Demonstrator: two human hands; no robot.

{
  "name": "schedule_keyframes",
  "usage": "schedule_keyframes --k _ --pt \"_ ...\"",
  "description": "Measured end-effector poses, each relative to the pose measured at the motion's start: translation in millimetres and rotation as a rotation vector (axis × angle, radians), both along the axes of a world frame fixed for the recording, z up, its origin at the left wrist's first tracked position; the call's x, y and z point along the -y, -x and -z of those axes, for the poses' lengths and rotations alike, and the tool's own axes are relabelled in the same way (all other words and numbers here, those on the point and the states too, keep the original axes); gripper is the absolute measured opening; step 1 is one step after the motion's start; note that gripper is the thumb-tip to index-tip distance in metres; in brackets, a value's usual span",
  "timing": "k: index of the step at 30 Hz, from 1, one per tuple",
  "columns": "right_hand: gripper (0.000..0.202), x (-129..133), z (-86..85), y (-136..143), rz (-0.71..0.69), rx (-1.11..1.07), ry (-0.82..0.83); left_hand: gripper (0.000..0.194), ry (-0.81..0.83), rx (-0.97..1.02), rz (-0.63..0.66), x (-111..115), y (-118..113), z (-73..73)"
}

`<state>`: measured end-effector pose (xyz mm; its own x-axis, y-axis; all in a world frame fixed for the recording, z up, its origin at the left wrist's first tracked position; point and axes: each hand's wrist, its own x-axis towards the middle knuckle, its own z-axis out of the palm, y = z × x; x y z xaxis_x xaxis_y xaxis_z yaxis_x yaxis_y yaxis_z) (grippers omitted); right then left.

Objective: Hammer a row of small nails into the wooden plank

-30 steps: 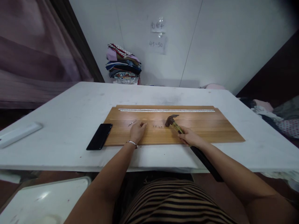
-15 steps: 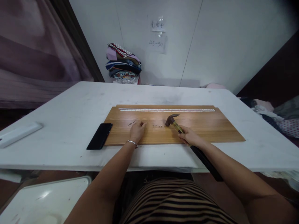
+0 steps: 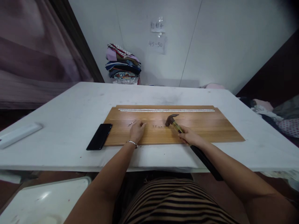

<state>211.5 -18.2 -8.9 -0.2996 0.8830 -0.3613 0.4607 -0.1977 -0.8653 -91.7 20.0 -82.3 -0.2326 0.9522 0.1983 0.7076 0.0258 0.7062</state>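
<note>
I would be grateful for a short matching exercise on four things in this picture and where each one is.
Things:
1. Hammer
2. Black phone
3. Bracelet
4. Stack of folded cloth

Places:
A. Around the left wrist
B. By the pale wall, beyond the table's far edge
C. In the right hand
D. At the left end of the wooden board

Right pairs: 1-C, 2-D, 3-A, 4-B
</note>
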Motion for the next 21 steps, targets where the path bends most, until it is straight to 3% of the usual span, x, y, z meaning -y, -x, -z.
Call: schedule_keyframes --k 8,21 --pt "0.047 0.7 1.5 0.4 0.037 -0.014 0.021 0.025 0.012 -0.009 -0.008 1.1 -0.8 -0.9" --pt "0.045 0.5 2.7 2.1 0.036 -0.031 0.028 0.019 0.033 0.04 -0.06 1.6 -2.9 -4.0"
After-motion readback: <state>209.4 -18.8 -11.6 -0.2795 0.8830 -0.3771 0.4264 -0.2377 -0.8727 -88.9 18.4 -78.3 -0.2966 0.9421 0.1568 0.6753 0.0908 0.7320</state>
